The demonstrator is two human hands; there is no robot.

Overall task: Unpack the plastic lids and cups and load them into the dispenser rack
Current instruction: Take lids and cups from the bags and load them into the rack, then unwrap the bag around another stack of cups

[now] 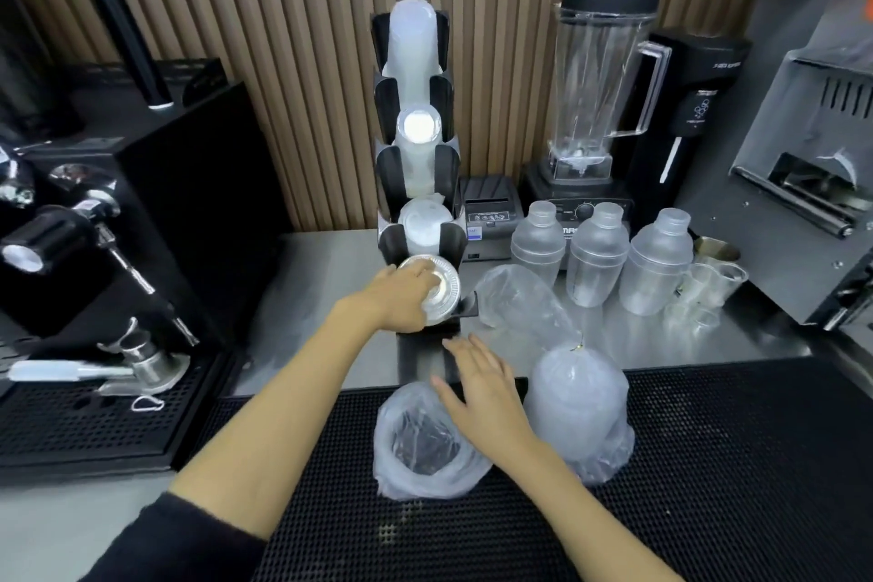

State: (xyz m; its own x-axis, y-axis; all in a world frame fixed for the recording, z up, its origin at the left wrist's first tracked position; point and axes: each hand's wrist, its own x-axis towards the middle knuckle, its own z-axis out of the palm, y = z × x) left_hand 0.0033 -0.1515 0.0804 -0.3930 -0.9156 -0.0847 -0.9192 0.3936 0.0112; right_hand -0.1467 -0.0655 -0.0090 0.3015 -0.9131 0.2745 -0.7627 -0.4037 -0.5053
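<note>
A black dispenser rack [449, 165] stands at the back of the steel counter, with stacks of clear cups [412, 43] in its upper slots. My left hand [401, 298] grips a stack of clear plastic lids [439, 288] at the rack's lowest slot. My right hand [482, 383] hovers with fingers spread above an open plastic bag [425, 444] on the black mat. A tied bag of lids [578, 406] stands to the right of that hand. An emptied bag [515, 298] lies beside the rack.
An espresso machine [108, 227] fills the left side. A blender [600, 76], a small printer [489, 213], three clear shaker bottles [600, 250] and small measuring cups [713, 284] stand at the back right. A grey machine [812, 184] closes off the right edge.
</note>
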